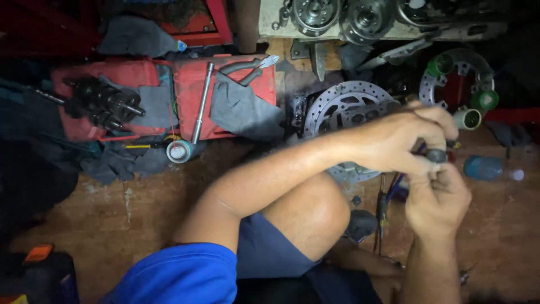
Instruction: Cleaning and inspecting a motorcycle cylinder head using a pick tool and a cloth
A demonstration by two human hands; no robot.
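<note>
The worn wooden floor carried the lot. A red tool tray lay on it, with grey rags spilling just below its near edge. Right of the tray rested a drilled brake disc, and further right again a second disc. A screwdriver lay below the first disc, and a blue bottle right of it.

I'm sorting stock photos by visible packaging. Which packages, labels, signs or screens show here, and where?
No labels, signs or screens can be made out.
Red toolbox: upper left on the floor, lying open, holding grey rags and a long metal wrench.
Blue bottle: far right, beside the hands, lying down, translucent; any label is too blurred to tell.
</note>
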